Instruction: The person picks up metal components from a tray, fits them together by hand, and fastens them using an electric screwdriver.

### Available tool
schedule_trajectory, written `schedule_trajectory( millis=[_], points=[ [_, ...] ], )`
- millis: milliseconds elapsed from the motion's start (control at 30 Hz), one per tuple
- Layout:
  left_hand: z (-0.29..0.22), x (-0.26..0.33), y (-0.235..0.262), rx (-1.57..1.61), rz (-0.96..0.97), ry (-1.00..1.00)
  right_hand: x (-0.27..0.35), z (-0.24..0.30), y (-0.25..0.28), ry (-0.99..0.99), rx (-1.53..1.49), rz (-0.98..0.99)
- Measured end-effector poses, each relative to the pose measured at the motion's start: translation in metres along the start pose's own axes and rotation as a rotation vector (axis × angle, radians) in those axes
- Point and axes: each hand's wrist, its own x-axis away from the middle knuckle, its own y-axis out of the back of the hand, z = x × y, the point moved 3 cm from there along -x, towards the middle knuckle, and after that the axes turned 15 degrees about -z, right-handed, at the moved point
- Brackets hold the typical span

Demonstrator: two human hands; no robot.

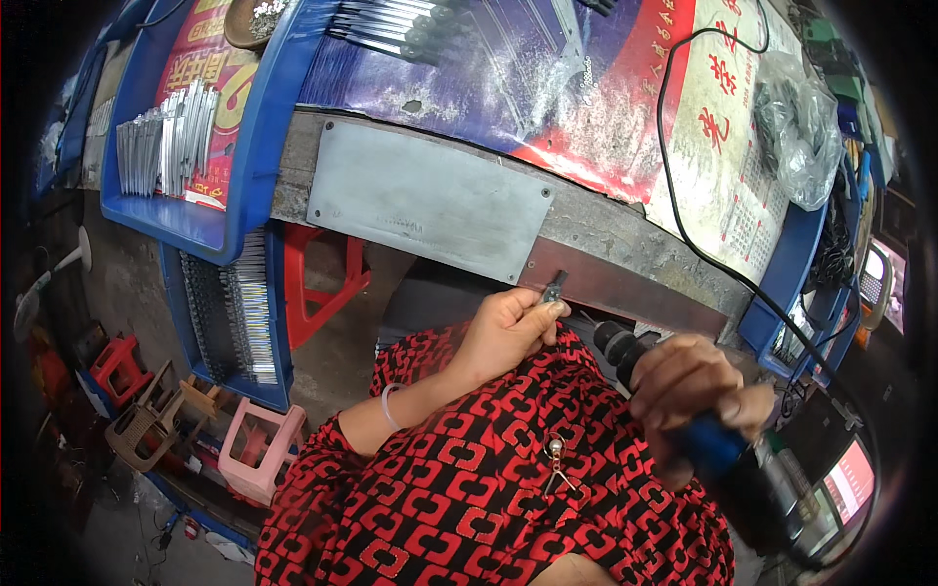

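Two hands (508, 327): metal clip (554, 287), cylindrical tool (723, 454)

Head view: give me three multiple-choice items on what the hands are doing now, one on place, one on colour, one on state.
1. Where is the small metal piece?
A. In the blue tray
B. Pinched at the bench edge
C. On the floor

2. What colour is the body of the power tool?
A. Blue
B. Yellow
C. White

3. How is the right hand?
A. Open and empty
B. Resting flat on the bench
C. Closed around the tool

Key: 1 B, the left hand holds the piece against the bench edge. 2 A, blue shows below the hand. 3 C, its fingers wrap the tool.
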Motion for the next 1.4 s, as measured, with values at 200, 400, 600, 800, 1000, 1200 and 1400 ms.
schedule_trajectory(
  millis=[200,400,600,800,1000,1200,1400],
  points=[
    [0.002,-0.001,0.001,0.027,-0.004,-0.063,-0.001,-0.009,-0.017,0.102,-0.115,0.132],
    [0.001,-0.001,-0.002,0.024,-0.037,-0.064,0.001,-0.017,-0.021,0.123,-0.157,0.131],
    [0.004,-0.003,-0.002,0.036,-0.041,-0.063,-0.002,-0.021,-0.024,0.101,-0.169,0.138],
    [0.005,-0.004,-0.001,0.059,-0.036,-0.068,0.0,-0.024,-0.025,0.105,-0.169,0.123],
    [0.006,-0.003,-0.001,0.053,-0.04,-0.075,-0.002,-0.021,-0.025,0.077,-0.122,0.162],
    [-0.001,-0.001,0.001,-0.007,-0.041,-0.06,-0.003,-0.021,-0.025,0.035,-0.117,0.168],
    [-0.002,0.0,0.001,-0.027,-0.056,-0.048,-0.005,-0.022,-0.024,0.034,-0.111,0.18]
  ],
)
